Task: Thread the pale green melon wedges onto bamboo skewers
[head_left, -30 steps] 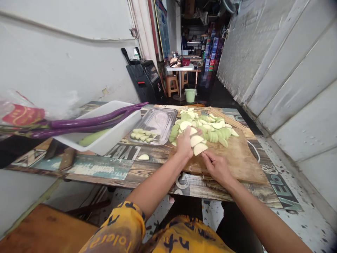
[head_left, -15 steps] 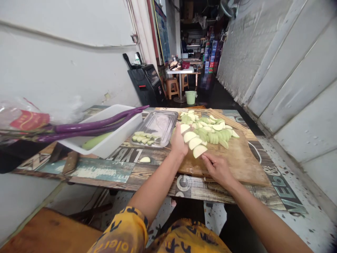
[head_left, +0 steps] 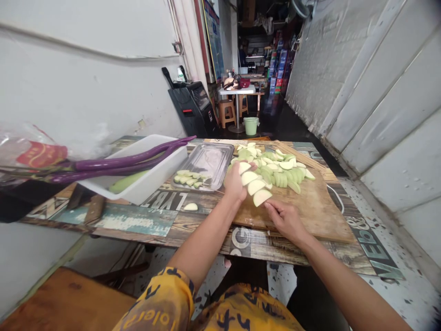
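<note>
Over the front left of the wooden cutting board [head_left: 310,220], my left hand [head_left: 235,185] is closed around the upper end of a row of half-moon vegetable slices [head_left: 255,186], pale inside with green skin. These slices appear threaded on a thin skewer, mostly hidden by them. My right hand [head_left: 285,219] pinches the skewer's near end, just beside the lowest slice. Behind, a heap of cut green slices [head_left: 275,168] covers the board's far part. Left of the board, a clear lidded-looking tray [head_left: 215,161] holds several skewered slices [head_left: 189,178].
One loose slice [head_left: 190,207] lies on the patterned table [head_left: 203,225]. A white bin [head_left: 144,195] at left holds a green vegetable, with long purple eggplants [head_left: 127,158] across it. Bamboo skewers [head_left: 303,155] lie behind the board. A knife-like brown handle [head_left: 94,209] rests at left.
The view has shifted very slightly. My left fingertips now show behind the upper slices; both hands otherwise keep nearly the same place on the skewered row.
</note>
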The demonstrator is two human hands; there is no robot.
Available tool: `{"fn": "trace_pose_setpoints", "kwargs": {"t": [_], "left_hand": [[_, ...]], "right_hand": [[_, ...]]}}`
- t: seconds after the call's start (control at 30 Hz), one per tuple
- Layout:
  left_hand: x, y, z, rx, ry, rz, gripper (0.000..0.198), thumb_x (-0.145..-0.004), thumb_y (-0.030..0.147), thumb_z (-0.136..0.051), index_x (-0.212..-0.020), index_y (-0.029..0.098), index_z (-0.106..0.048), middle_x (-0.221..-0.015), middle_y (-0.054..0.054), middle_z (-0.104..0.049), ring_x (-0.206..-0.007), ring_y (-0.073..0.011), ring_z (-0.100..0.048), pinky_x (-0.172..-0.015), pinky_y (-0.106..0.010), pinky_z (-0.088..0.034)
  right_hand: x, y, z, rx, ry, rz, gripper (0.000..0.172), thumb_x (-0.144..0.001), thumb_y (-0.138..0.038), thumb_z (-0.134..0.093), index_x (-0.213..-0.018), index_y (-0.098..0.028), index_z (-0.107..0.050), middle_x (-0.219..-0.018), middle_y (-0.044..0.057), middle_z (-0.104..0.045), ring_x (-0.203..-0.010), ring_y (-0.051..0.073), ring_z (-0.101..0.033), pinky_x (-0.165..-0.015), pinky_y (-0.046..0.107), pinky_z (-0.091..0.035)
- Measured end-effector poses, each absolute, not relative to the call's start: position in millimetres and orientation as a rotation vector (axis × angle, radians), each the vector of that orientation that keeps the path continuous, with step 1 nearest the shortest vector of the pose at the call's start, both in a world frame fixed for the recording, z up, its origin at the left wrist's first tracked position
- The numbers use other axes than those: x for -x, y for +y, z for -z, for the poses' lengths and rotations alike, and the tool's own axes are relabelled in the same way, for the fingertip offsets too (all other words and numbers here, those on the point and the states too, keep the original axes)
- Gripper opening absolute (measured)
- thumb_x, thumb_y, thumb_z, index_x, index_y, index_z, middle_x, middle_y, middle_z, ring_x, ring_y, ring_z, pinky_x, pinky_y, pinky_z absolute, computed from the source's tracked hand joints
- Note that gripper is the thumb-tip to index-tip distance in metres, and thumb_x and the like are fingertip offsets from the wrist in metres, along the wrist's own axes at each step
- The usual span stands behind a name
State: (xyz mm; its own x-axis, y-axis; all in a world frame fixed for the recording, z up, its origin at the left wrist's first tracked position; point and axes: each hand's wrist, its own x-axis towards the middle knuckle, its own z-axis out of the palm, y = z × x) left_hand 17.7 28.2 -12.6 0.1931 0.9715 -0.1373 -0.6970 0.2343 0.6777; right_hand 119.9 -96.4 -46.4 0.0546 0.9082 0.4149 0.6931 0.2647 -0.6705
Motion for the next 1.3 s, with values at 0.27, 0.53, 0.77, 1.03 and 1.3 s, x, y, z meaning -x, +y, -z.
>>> {"fn": "trace_pose_setpoints", "kwargs": {"t": [0.27,0.53,0.77,1.03,1.3], "left_hand": [[-20,27,15,-0.545,0.620,-1.229,0.020,-0.084,0.030,-0.047,-0.084,0.012,-0.056,-0.072,-0.009,-0.067,-0.080,-0.0200,-0.066,-0.074,-0.033,-0.051],[-17,26,8,-0.532,0.604,-1.164,0.026,-0.086,0.036,-0.045,-0.090,0.014,-0.058,-0.074,-0.008,-0.067,-0.078,-0.0190,-0.066,-0.071,-0.033,-0.052],[-5,24,-7,-0.608,0.367,-1.137,0.051,-0.084,0.056,-0.036,-0.106,0.017,-0.060,-0.093,-0.011,-0.068,-0.092,-0.0240,-0.063,-0.078,-0.036,-0.049],[-6,20,-6,-0.729,0.293,-1.375,0.040,-0.082,0.046,-0.051,-0.108,0.017,-0.058,-0.099,-0.009,-0.067,-0.088,-0.0186,-0.064,-0.078,-0.029,-0.048],[-8,27,2,-0.819,0.496,-1.605,0.025,-0.079,0.041,-0.057,-0.085,0.017,-0.060,-0.098,-0.008,-0.067,-0.093,-0.0168,-0.060,-0.081,-0.025,-0.046]], "right_hand": [[-120,-96,48,1.504,-1.697,-0.300,0.030,-0.088,-0.030,-0.042,-0.076,-0.016,-0.066,-0.055,-0.001,-0.054,-0.050,0.012,-0.047,-0.050,0.022,-0.034],[-120,-95,49,1.524,-1.703,-0.245,0.029,-0.088,-0.030,-0.042,-0.075,-0.017,-0.065,-0.053,-0.001,-0.053,-0.049,0.012,-0.046,-0.049,0.022,-0.035],[-122,-92,57,1.439,-1.690,-0.117,0.026,-0.089,-0.028,-0.043,-0.089,-0.019,-0.067,-0.065,0.003,-0.066,-0.055,0.015,-0.058,-0.054,0.026,-0.044],[-126,-91,67,1.379,-1.643,0.056,0.024,-0.087,-0.027,-0.048,-0.093,-0.017,-0.068,-0.083,0.008,-0.072,-0.068,0.021,-0.067,-0.060,0.030,-0.053],[-123,-91,61,1.413,-1.636,0.061,0.026,-0.087,-0.030,-0.046,-0.091,-0.015,-0.067,-0.084,0.010,-0.072,-0.069,0.021,-0.067,-0.062,0.030,-0.052]]}}
